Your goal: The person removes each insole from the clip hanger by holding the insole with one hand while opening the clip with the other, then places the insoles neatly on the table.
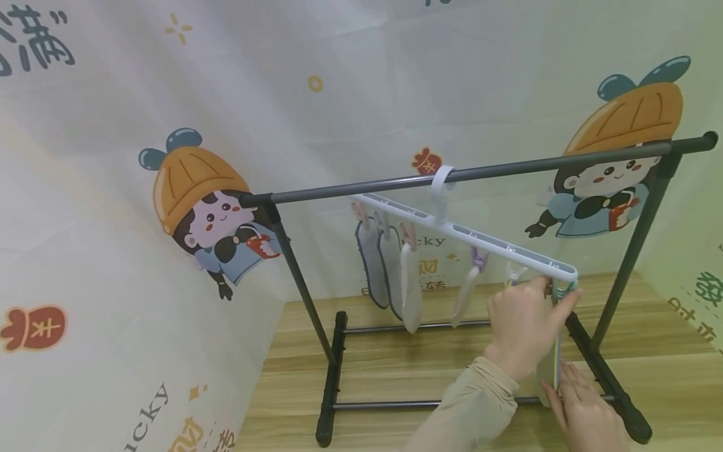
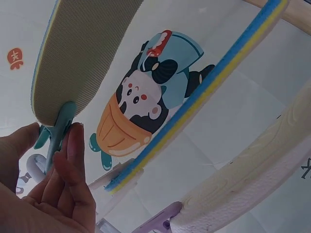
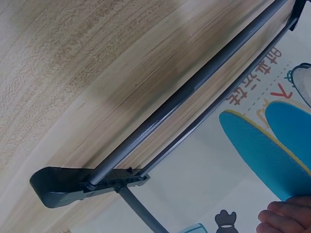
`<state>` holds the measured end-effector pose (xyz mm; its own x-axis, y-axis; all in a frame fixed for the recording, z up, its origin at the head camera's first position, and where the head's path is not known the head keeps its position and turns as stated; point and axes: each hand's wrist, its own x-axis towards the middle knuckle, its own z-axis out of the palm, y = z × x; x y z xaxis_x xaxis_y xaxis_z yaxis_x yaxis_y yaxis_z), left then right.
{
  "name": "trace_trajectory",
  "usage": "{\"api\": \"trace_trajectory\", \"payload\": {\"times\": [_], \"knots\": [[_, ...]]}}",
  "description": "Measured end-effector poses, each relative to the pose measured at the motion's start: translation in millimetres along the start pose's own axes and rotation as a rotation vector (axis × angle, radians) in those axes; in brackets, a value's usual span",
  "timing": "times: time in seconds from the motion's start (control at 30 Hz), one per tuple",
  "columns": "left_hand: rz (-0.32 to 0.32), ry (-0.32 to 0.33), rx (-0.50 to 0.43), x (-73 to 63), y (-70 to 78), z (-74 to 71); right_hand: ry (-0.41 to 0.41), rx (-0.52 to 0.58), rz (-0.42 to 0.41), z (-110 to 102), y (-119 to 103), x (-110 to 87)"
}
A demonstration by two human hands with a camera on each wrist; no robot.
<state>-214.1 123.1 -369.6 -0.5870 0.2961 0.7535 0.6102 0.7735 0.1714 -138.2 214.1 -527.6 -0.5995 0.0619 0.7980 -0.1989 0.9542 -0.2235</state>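
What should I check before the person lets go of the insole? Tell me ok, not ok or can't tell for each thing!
1. White plastic hanger hooked over the dark metal rail: ok.
2. Long tan mesh-faced insole has its end at the teal plastic clip: ok.
3. Grip of the left hand off that clip: not ok, thumb and fingers pinch it.
4. Grip of the right hand on the insole lower down: ok.
5. Clip holding the insole by itself: cannot tell, both hands are on.
6. Pale cream insole hanging from the purple plastic clip: ok.
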Motion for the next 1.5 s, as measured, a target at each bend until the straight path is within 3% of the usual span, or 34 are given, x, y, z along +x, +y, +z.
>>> {"api": "trace_trajectory", "payload": {"times": [0.17, 0.4, 0.77, 1.13, 1.4, 1.5], "knots": [[0.024, 0.004, 0.004, -1.2, -2.2, 0.0, 0.006, -0.004, 0.007, 1.1, -0.2, -1.4], [0.067, 0.059, -0.01, -2.6, -5.1, 0.9, 0.009, -0.017, 0.012, 1.9, -0.4, -3.0], [0.078, 0.068, 0.023, -3.6, -5.6, 1.8, -0.01, -0.002, 0.031, 3.0, 3.3, -7.2], [0.098, 0.098, 0.033, -3.3, -2.6, 0.0, 0.074, 0.021, 0.063, 2.6, 5.5, -14.5], [0.098, 0.117, 0.044, -4.1, -2.8, -0.4, 0.145, 0.024, 0.021, 5.5, 15.8, -24.2], [0.102, 0.116, 0.033, -3.6, -2.8, -0.6, 0.185, 0.08, 0.019, 8.5, 19.0, -29.2]]}}
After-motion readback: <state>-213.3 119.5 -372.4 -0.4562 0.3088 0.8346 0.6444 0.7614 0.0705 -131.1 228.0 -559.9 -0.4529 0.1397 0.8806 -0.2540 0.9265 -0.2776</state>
